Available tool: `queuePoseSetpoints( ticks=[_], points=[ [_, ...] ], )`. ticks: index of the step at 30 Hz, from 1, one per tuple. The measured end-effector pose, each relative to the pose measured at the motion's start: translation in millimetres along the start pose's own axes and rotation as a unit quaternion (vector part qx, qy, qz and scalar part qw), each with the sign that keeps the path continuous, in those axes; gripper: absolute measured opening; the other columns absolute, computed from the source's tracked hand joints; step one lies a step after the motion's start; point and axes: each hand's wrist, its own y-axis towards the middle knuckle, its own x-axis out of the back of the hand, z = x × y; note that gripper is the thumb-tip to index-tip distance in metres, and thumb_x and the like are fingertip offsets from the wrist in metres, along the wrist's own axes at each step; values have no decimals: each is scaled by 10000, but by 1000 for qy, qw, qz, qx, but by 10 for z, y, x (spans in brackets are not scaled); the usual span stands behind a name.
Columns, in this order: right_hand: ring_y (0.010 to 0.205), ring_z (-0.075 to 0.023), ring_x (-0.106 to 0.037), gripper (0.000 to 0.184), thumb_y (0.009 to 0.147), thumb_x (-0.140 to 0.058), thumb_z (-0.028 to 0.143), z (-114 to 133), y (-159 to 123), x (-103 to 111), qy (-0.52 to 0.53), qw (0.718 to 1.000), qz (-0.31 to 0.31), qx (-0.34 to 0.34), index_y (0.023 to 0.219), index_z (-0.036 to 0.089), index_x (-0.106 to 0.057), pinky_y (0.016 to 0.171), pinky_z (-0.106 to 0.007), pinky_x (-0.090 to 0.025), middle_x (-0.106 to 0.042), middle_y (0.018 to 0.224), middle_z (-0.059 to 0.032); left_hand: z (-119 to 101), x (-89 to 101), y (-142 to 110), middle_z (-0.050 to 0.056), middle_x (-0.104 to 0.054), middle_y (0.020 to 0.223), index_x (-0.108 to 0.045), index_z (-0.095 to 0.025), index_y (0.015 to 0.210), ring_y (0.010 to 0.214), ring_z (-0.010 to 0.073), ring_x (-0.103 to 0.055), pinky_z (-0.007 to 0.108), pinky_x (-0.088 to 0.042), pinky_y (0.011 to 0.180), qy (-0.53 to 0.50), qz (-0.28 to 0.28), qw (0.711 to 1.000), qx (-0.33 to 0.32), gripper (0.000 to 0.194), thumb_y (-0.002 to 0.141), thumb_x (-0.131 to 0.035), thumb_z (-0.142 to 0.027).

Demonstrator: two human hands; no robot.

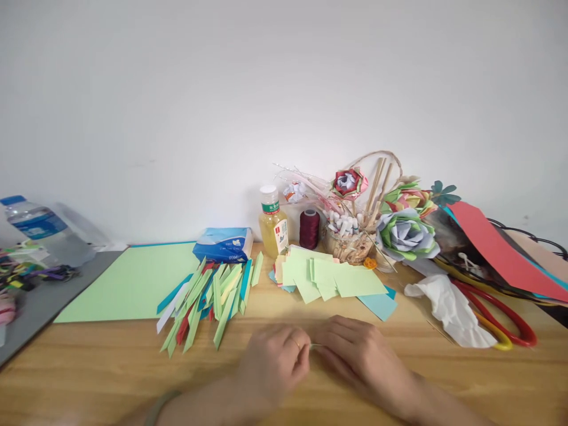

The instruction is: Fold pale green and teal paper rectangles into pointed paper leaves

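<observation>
The left hand [278, 360] and right hand [357, 349] pinched a small slip of paper [315, 345] between them, low over the worktop [213, 378]. Only a thin, pale green sliver showed; fingers hid the rest, so its full shape could not be told.

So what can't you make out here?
All in the head view:
Thin pale-green piece between left hand and right hand: mostly hidden by blurred fingers.
Pink thing, far left: cut off by the edge.
Clear bottle of yellow liquid: small label print too tiny.
Red loop handle: one end hidden by crumpled white tissue.
</observation>
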Motion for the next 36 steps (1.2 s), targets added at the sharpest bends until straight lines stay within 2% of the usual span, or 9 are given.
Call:
queuePoseSetpoints(
  ticks=[4, 7, 12, 17, 22, 26, 29, 31, 36],
  points=[
    [678, -130, -616, 249, 939, -388, 228, 71, -38, 70, 92, 988, 47, -111, 866, 207, -626, 605, -212, -444, -670, 781, -22, -61, 111, 29, -10, -679, 712, -620, -213, 889, 638, 147, -626, 217, -427, 599, -158, 117, 970, 144, 160, 884, -468, -261],
    [610, -124, -601, 249, 929, -389, 240, 122, -65, 65, 88, 983, 65, -146, 859, 205, -625, 554, -207, -410, -669, 746, -14, -67, 117, 29, -6, -688, 739, -623, -210, 832, 692, 151, -631, 219, -417, 641, -216, 151, 950, 166, 210, 902, -441, -286],
    [545, -116, -541, 332, 943, -331, 259, 130, -60, 96, 94, 980, 90, -152, 815, 209, -633, 539, -213, -377, -626, 660, -1, -68, 117, 43, -3, -649, 647, -570, -183, 701, 587, 131, -571, 224, -401, 607, -283, 180, 916, 222, 301, 903, -376, -296],
    [544, -119, -468, 358, 932, -373, 344, -16, -13, 203, 170, 960, 66, -214, 701, 184, -595, 515, -225, -356, -550, 600, 12, -24, 112, 93, 19, -610, 593, -517, -171, 652, 572, 148, -565, 247, -439, 595, -404, 163, 848, 301, 373, 875, -382, -438],
    [582, -144, -497, 386, 920, -386, 422, -225, 11, 317, 195, 942, 15, -273, 680, 187, -577, 565, -259, -390, -557, 611, 3, 52, 74, 137, 18, -604, 562, -503, -173, 654, 529, 146, -562, 260, -457, 565, -471, 125, 804, 340, 382, 796, -454, -525],
    [748, -184, -580, 409, 921, -362, 497, -272, 32, 344, 244, 923, -15, -299, 831, 190, -616, 687, -292, -452, -643, 779, -36, 80, 71, 166, 52, -664, 648, -552, -152, 701, 526, 137, -562, 269, -457, 577, -501, 87, 789, 344, 384, 763, -512, -529],
    [755, -188, -601, 439, 863, -454, 566, -214, 68, 266, 359, 881, 6, -309, 960, 174, -625, 677, -295, -476, -653, 796, -37, 70, 73, 179, 65, -690, 701, -589, -135, 729, 523, 126, -557, 268, -450, 589, -513, 83, 789, 329, 372, 777, -520, -497],
    [689, -174, -596, 477, 805, -520, 604, -164, 96, 201, 404, 857, 14, -319, 925, 156, -633, 630, -287, -479, -639, 735, -24, 56, 70, 181, 67, -695, 706, -610, -127, 733, 518, 124, -557, 265, -448, 584, -515, 97, 783, 334, 375, 770, -526, -491],
    [616, -152, -583, 503, 746, -555, 653, -137, 121, 161, 399, 849, -10, -347, 694, 157, -615, 618, -285, -478, -628, 652, -20, 42, 61, 172, 65, -692, 685, -640, -112, 744, 518, 128, -569, 269, -471, 591, -540, 123, 757, 347, 387, 733, -564, -491]
  ],
)
